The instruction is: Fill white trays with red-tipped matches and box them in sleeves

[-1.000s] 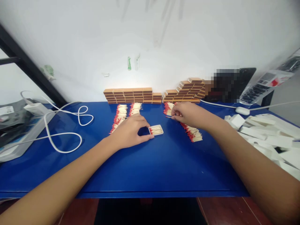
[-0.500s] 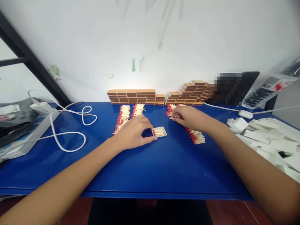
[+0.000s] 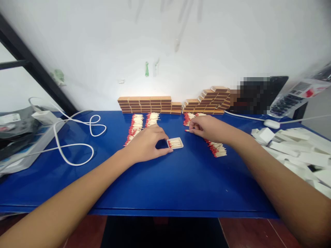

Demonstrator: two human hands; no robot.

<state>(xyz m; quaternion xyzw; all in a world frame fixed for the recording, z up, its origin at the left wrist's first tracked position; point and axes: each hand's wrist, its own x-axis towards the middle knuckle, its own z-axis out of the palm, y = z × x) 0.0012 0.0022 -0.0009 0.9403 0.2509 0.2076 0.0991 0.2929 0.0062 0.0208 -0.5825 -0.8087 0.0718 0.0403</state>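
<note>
Gathering matches [image 3: 218,150] seems the step in hand: the right hand [image 3: 205,126] pinches at least one match [image 3: 187,131] between its fingers, between one and two o'clock from the tray [image 3: 178,147] on the bench [image 3: 155,186], whose nine o'clock end the left hand [image 3: 148,144] grips; placing likely calls for aligned heads

Red-tipped matches [image 3: 176,143] lie in a white tray [image 3: 182,144].
</note>
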